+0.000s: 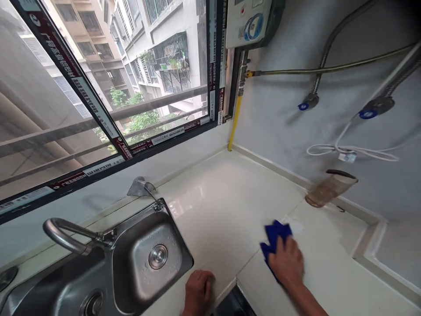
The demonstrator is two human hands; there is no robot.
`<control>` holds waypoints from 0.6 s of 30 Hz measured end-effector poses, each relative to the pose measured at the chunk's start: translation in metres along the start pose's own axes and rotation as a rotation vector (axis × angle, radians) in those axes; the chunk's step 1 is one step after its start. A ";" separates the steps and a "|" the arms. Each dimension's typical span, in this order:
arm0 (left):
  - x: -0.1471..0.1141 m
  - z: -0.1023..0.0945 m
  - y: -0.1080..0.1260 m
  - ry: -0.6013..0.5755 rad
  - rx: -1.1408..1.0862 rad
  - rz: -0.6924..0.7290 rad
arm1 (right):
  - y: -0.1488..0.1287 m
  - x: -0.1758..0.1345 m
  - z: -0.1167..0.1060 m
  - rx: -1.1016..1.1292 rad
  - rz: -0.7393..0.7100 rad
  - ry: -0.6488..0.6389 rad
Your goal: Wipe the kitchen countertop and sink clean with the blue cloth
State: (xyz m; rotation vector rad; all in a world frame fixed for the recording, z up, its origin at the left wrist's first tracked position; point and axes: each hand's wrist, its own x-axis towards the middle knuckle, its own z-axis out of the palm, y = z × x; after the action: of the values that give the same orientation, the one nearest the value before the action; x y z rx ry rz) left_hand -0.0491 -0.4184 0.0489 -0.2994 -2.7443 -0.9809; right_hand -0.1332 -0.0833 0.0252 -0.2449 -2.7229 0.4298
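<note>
We see the bunched blue cloth on the pale table under the right hand, whose fingers lie over its near part and hold it there, seemingly so that the arm's weight can bear on it; blur hides the exact grip from us. The left hand is just beside the sink, its fingers curled narrow and, as far as we can tell, around nothing; we read it as a prop for the forward lean. The brownish container is near the wall, perhaps to be out of the arm's way, and the white cable hangs looped, likely to keep it short
</note>
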 end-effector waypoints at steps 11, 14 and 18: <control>-0.006 0.012 -0.020 0.105 -0.160 0.004 | -0.231 0.020 0.055 0.250 -0.501 -0.545; -0.006 0.012 -0.026 0.166 -0.243 -0.087 | -0.223 -0.003 0.041 0.388 -0.735 -0.645; -0.006 0.009 -0.030 0.221 -0.284 -0.191 | -0.168 -0.024 0.013 0.498 -0.800 -0.650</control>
State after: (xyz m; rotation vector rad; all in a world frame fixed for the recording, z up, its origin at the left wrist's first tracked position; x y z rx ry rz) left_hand -0.0520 -0.4357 0.0227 0.0296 -2.4669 -1.3678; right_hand -0.1351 -0.2496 0.0610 1.2558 -2.8377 1.0235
